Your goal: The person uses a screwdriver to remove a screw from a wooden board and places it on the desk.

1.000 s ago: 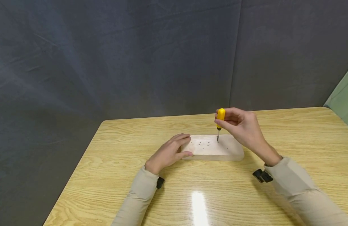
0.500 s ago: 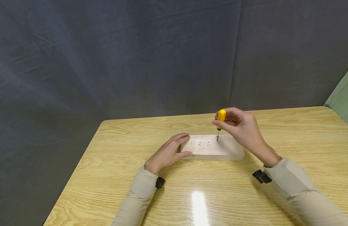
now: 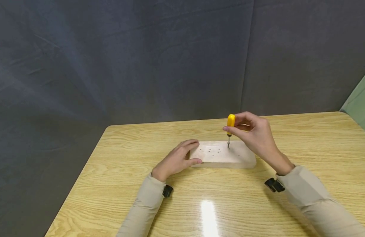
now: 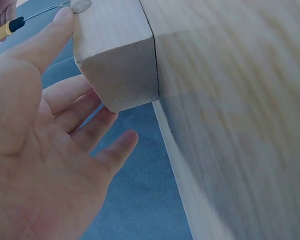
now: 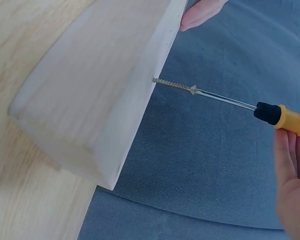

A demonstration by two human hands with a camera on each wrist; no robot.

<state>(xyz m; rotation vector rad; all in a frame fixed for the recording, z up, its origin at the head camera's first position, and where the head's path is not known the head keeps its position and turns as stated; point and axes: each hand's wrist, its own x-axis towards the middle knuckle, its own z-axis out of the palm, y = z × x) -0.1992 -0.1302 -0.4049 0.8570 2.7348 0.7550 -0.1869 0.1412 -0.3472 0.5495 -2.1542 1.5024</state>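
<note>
A pale wooden block (image 3: 230,158) with several small dark holes lies on the table. My left hand (image 3: 176,161) holds its left end, thumb on the near edge and fingers along the far side. In the right wrist view a threaded screw (image 5: 174,85) stands in the block's top, most of its thread exposed. The tip of a screwdriver (image 5: 227,100) sits at the screw's head. Above the block's right half, my right hand (image 3: 258,136) pinches the yellow handle (image 3: 231,121) between thumb and fingers, with the shaft near upright.
The wood-grain table (image 3: 135,204) extends around the block. A dark cloth curtain (image 3: 170,65) hangs behind its back edge. A green panel (image 3: 358,98) stands at the right. Black wrist cameras (image 3: 274,185) sit under both sleeves.
The right fingers have shifted around the yellow handle, and the screwdriver's top has leaned slightly left to nearer upright. The left hand and the block stay in place.
</note>
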